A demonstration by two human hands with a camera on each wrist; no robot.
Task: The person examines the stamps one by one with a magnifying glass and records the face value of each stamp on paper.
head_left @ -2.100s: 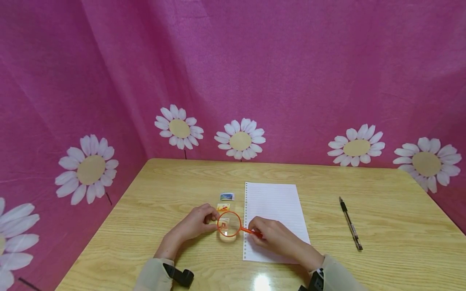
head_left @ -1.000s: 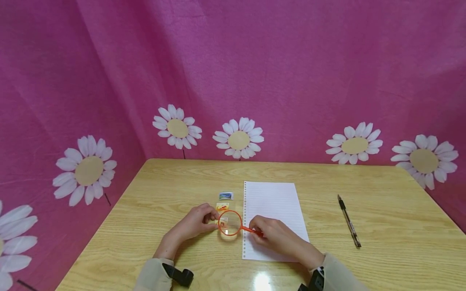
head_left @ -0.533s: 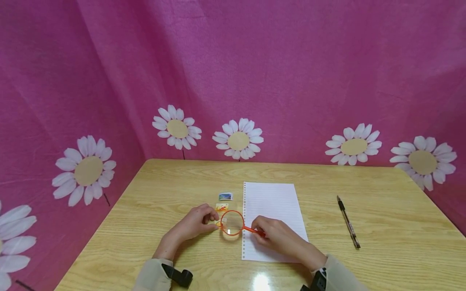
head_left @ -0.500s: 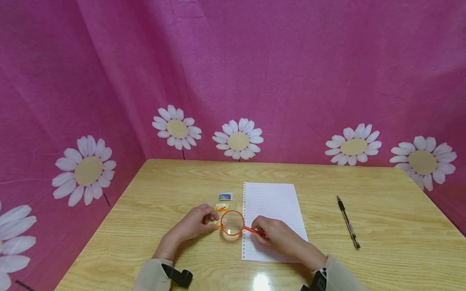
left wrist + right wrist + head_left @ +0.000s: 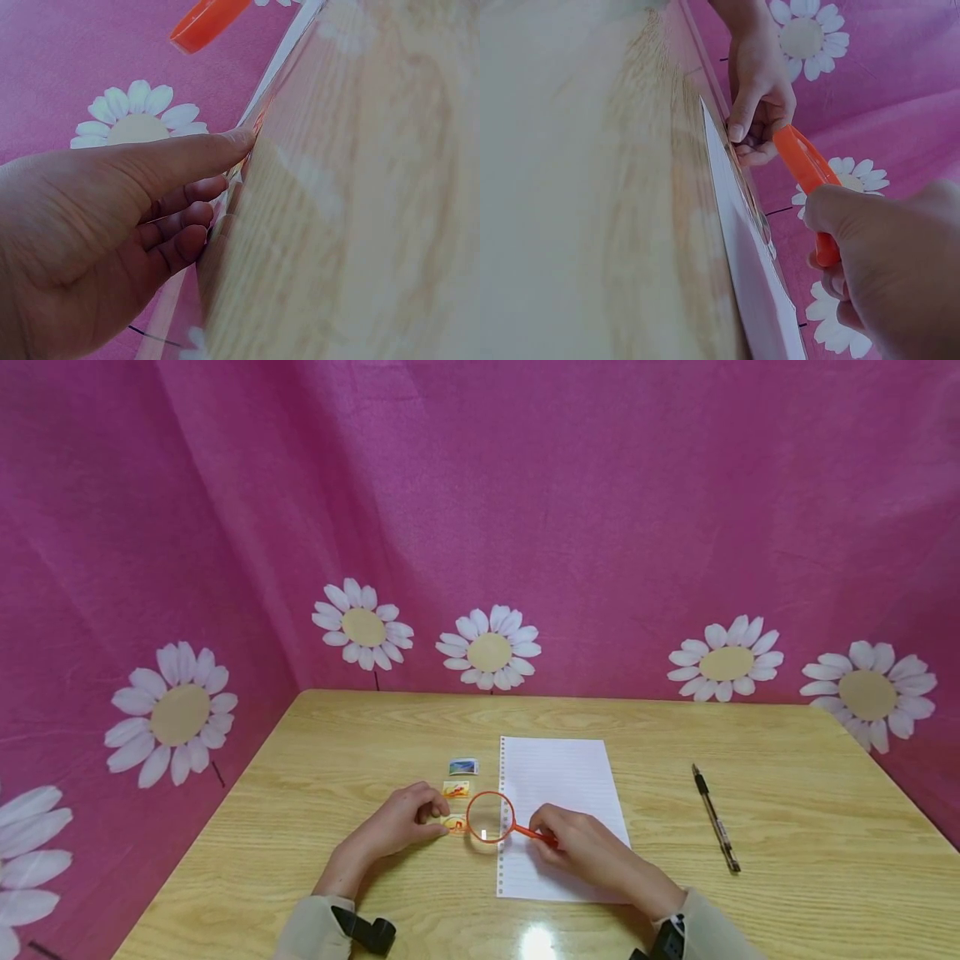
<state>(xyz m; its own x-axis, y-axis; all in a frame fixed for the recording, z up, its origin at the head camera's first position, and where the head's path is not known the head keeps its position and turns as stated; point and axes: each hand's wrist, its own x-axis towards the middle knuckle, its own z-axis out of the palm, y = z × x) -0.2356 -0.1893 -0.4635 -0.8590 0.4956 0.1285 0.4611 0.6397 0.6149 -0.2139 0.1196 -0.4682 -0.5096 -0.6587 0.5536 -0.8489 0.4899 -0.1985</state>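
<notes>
The nearest stamp (image 5: 456, 824) is hemmed in — left hand (image 5: 397, 822) on one side, raised magnifier (image 5: 528, 832) on the other. A hand could pass along the table (image 5: 663, 777) between lined sheet (image 5: 562, 781) and pen (image 5: 716, 818) — until the right forearm (image 5: 641, 883) blocks the near end.

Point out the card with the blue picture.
The far card, at the row's back end; the middle card and the near card look yellow and red.
</notes>
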